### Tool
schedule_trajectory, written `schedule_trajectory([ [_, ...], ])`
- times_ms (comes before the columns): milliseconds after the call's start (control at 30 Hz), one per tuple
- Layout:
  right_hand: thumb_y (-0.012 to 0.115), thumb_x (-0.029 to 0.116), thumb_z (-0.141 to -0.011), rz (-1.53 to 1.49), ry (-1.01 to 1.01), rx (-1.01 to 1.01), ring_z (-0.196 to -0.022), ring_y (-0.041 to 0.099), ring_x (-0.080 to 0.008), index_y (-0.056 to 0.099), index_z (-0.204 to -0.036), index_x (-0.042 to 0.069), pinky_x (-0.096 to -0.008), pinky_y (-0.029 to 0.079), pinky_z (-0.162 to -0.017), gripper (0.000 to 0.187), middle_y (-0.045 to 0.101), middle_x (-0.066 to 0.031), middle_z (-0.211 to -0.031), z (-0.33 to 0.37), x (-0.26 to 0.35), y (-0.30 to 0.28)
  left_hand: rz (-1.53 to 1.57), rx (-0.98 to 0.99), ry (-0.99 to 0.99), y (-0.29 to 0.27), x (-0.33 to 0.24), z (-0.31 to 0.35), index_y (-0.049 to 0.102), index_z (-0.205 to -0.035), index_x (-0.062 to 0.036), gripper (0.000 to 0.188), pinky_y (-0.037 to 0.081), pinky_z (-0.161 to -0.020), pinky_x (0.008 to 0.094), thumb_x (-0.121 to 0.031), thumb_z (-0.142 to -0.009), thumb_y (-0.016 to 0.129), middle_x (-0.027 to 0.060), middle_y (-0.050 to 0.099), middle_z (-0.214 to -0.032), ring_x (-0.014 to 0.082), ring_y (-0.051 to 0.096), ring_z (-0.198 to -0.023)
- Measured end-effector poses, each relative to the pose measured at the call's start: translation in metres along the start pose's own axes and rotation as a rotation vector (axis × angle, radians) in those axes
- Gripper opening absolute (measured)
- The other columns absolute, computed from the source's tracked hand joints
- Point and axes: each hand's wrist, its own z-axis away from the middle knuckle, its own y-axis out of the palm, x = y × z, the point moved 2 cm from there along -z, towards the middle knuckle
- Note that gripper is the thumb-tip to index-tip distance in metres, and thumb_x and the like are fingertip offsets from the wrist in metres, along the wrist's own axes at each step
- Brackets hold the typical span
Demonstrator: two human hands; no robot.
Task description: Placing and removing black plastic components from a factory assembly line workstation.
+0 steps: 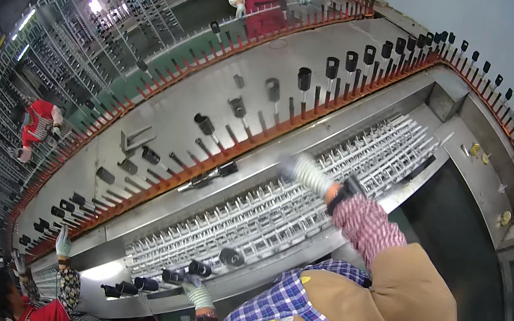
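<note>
My right hand [306,173], in a pale striped glove, reaches across the metal rack toward the spindle line. Motion blurs its fingers, and a dark smear at their tips cannot be made out. My left hand [198,294], gloved likewise, is low at the rack's near edge, beside a black cup-shaped part [200,268] and another black cup [171,277]. Its fingertips are partly hidden, so I cannot tell whether it grips one. One more black cup [231,257] lies on the rack [227,223], which has rows of short silver pegs.
A curved orange-red rail [318,111] carries upright spindles, several topped with black cups. A dark tool [211,177] lies on the steel ledge. A co-worker in red [40,301] reaches to the rail at lower left; other people stand farther off. Yellow bits lie on a right-hand shelf [484,190].
</note>
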Motion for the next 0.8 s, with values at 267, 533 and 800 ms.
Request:
schedule_trajectory([
  [267, 0.057, 0.034, -0.072, -0.181, 0.653, -0.109, -0.083, 0.055, -0.0315, 0.052, -0.102, -0.001, -0.0354, 0.042, -0.074, 0.047, 0.058, -0.0194, -0.088, -0.161, -0.109, -0.081, -0.258, 0.198, -0.486, -0.019, -0.051, 0.018, 0.023, -0.126, 0.0070, 0.063, 0.031, -0.093, 0.0302, -0.032, -0.083, 0.048, 0.0225, 0.039, -0.122, 0.0273, 0.039, -0.112],
  [533, 0.055, 0.042, -0.076, -0.417, 0.333, -0.951, -0.047, 0.052, -0.0125, 0.056, -0.086, 0.007, -0.0276, 0.041, -0.042, 0.037, 0.055, -0.0042, -0.062, -0.088, -0.188, -0.214, 0.205, -0.104, -0.249, -0.003, -0.159, 0.065, 0.044, -0.110, -0.0033, 0.030, 0.042, -0.062, 0.0258, -0.004, -0.081, 0.050, 0.0077, 0.053, -0.098, 0.0149, 0.049, -0.077],
  [800, 0.054, 0.015, -0.078, -0.003, 0.323, -0.678, -0.076, 0.055, -0.0188, 0.054, -0.091, 0.001, -0.0313, 0.044, -0.067, 0.019, 0.059, -0.0064, -0.083, -0.118, -0.324, -0.263, 0.180, 0.402, -0.363, 0.045, -0.218, 0.075, 0.048, -0.106, 0.0002, 0.031, 0.044, -0.067, 0.0276, -0.010, -0.077, 0.053, 0.0117, 0.054, -0.098, 0.0147, 0.052, -0.086],
])
